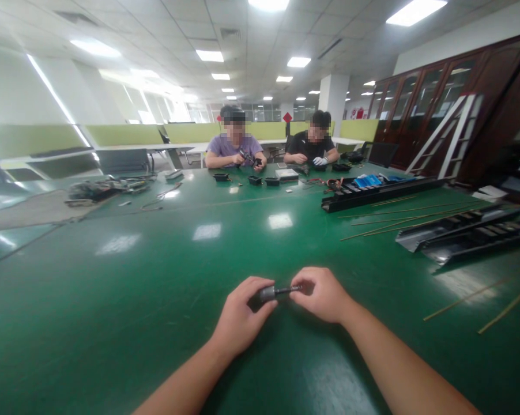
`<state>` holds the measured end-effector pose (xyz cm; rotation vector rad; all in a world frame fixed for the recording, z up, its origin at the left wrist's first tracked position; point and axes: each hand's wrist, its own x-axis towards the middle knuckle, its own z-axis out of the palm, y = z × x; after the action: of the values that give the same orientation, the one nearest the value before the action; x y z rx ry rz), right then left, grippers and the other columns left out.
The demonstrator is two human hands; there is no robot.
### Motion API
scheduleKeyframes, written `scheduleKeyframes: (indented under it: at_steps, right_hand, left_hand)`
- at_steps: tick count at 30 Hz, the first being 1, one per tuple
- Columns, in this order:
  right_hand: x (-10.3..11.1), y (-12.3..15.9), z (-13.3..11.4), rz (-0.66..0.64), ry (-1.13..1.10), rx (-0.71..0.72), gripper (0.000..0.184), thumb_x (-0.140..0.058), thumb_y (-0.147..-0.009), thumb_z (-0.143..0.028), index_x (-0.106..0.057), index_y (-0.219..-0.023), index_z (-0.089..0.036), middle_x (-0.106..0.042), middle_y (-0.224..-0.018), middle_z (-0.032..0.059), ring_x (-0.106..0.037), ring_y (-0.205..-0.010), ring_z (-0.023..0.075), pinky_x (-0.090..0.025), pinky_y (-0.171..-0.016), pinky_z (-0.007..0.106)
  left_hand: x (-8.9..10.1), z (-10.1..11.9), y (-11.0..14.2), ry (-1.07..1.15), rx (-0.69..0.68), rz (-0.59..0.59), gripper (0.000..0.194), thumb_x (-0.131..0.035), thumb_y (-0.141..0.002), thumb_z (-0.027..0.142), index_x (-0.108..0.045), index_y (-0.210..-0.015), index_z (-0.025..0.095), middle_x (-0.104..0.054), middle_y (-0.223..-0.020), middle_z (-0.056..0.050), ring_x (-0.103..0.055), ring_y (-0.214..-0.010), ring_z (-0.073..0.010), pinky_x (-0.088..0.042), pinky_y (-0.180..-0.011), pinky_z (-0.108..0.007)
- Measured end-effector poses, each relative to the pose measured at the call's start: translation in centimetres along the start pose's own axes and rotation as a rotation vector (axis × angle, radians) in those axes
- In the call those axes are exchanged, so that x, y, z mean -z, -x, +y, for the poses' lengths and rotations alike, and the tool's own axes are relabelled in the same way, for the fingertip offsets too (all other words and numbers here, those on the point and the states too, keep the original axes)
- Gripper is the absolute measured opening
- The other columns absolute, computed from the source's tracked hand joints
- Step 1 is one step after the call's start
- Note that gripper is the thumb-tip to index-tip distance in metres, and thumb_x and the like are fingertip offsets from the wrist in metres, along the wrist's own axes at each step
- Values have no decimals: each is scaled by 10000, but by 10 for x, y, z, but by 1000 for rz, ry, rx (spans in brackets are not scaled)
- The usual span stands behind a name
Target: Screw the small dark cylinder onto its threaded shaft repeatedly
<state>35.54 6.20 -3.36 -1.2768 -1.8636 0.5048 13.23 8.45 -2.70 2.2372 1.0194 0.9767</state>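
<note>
Over the near part of the green table [165, 300], my left hand [242, 317] is closed around the thick end of a dark grey cylindrical part with a thin shaft [268, 293]. The shaft points to the right, roughly level. At its far end, the thumb and forefinger of my right hand [323, 294] are pinched together on the tip. What kind of part it is I cannot make out, and my left fingers hide some of the cylinder.
Two people sit across the table, one in a purple shirt [253, 144], one in black [298, 144], among small black trays [272, 181]. Black metal channels [471, 230] and thin rods [390, 226] lie at right. A cluttered pile [108, 187] lies far left; a stepladder [459, 138] stands beyond.
</note>
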Motion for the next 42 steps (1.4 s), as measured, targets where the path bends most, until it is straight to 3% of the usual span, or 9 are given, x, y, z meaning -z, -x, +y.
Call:
scheduleKeyframes:
  at_steps: [42]
  right_hand:
    - [2,0,1,29,-21,-46,43,-676,-729,-179,-706,-759,-184,-669,-695,10,-592,-634,142,-435,-599,238]
  left_hand:
    - [0,1,-1,4,44,30,235,-679,-803,240,-677,-1038,250,-669,-1034,-27,-609,-969,-209,-476,-897,-357]
